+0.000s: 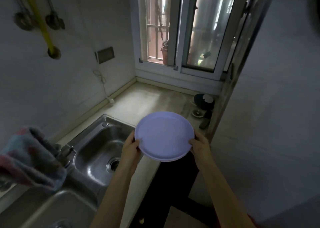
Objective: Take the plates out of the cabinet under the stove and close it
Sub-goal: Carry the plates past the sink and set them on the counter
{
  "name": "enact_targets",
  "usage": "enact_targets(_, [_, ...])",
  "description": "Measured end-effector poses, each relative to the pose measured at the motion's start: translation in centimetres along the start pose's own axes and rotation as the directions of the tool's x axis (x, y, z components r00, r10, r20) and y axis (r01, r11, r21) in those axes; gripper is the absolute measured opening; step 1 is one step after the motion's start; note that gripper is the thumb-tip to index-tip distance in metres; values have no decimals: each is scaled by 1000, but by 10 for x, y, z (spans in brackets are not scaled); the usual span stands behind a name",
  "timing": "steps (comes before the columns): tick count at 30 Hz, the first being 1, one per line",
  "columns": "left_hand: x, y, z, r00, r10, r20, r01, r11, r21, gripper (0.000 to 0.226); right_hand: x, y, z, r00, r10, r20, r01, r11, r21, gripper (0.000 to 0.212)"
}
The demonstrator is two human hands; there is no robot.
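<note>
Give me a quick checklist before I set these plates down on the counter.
1. Left hand grips the plates at their edge: ok.
2. Right hand grips the opposite edge: ok.
3. Plates held roughly level: ok.
4. Bare counter ahead, beyond the sink: ok.
5. Dark items in the far right corner lie clear of that spot: ok.
6. Cabinet door shut: cannot tell, hidden below.

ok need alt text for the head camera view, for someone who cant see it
Two bare hands, left hand and right hand, hold a pale purple plate by opposite edges above a kitchen counter. A steel sink sits to the left, a barred window behind.
</note>
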State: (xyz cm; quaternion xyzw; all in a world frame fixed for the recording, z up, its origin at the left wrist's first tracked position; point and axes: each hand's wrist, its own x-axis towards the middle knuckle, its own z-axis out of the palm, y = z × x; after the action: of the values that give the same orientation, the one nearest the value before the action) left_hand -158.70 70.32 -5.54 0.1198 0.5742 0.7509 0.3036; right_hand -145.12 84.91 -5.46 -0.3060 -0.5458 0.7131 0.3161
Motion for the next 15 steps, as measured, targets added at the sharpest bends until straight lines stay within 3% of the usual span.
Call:
enact_targets(7, [115, 12, -2, 1000, 24, -8, -24, 999, -32, 35, 112, 3, 38, 1000, 28, 7, -26, 988, -149, 44])
enact_targets(15, [217, 7, -16, 990, -58, -129, 60, 998, 10, 33, 221, 20, 79, 993, 106, 51, -88, 958, -274, 45])
